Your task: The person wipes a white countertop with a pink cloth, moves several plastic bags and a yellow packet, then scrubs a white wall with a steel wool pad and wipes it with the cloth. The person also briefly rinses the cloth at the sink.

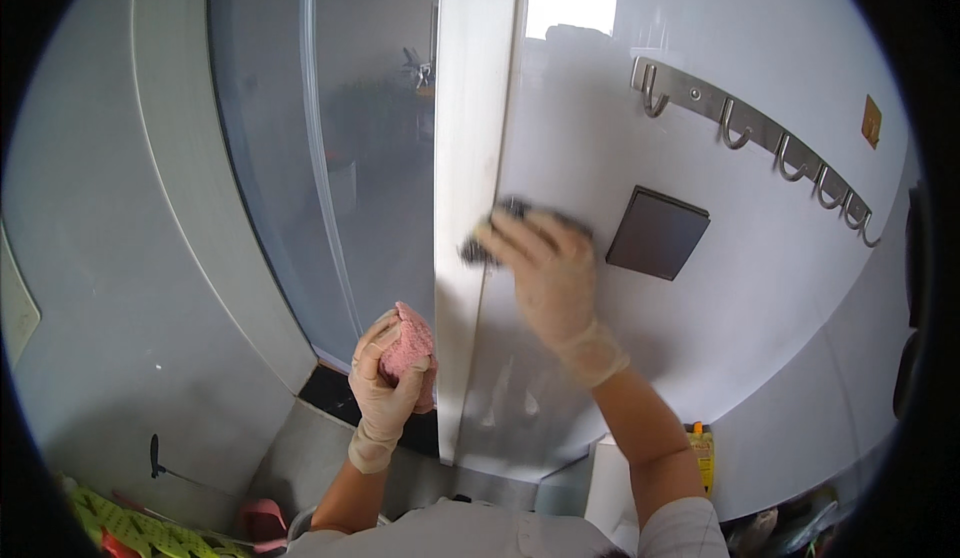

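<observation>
My left hand (pixel 386 378), in a pale translucent glove, grips a folded pink cloth (pixel 409 344) in front of the glass door (pixel 375 220). My gloved right hand (pixel 547 273) is pressed around a dark scrubbing pad or brush (pixel 480 252), which is blurred; its exact kind cannot be told. This dark thing lies against the white door frame (pixel 477 145) and the edge of the glossy wall panel (pixel 570 145). To the right of my right hand is a dark square switch plate (pixel 660 234). The palm side of my right hand is hidden.
A metal hook rail (pixel 694 94) and a small brown adhesive hook (pixel 871 121) are on the right wall. Low down are a yellow pouch (pixel 703 457), a white container (pixel 607 483), a pink plastic item (pixel 264 520) and green perforated plastic (pixel 131 520). A black handle (pixel 154 454) stands by the left wall.
</observation>
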A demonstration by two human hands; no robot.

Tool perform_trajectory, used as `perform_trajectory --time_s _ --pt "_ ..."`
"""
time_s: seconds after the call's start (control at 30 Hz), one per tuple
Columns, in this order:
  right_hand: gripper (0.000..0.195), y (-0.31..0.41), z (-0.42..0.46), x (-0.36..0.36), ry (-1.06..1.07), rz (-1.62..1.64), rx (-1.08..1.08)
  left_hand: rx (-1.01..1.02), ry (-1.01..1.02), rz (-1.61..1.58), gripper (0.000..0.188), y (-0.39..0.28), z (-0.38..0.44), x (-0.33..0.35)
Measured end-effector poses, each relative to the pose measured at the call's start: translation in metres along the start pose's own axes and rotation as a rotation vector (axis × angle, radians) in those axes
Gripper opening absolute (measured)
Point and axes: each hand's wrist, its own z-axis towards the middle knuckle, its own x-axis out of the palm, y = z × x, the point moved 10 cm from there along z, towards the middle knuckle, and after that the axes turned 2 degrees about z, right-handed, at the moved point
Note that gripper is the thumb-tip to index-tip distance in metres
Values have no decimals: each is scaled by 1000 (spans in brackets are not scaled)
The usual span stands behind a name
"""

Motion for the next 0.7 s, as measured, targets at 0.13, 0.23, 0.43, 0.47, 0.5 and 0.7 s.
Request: perform_trajectory --time_s 0.13,0.23,0.43,0.47,0.5,0.7 --pt "36 -13 78 -38 -237 175 -51 -88 11 -46 41 9 -6 4" --pt "38 -12 79 -28 -238 116 -63 -103 20 -57 41 14 -11 7" --pt "35 3 -5 14 50 145 -4 -136 15 -24 42 17 -9 0" --pt "34 8 -25 22 105 133 -19 -145 15 -32 42 17 -9 1" --pt "34 12 -47 30 161 119 -32 -142 14 -29 42 16 -10 3" --pt "33 17 -54 31 159 101 -16 -168 13 -51 42 21 -15 0"
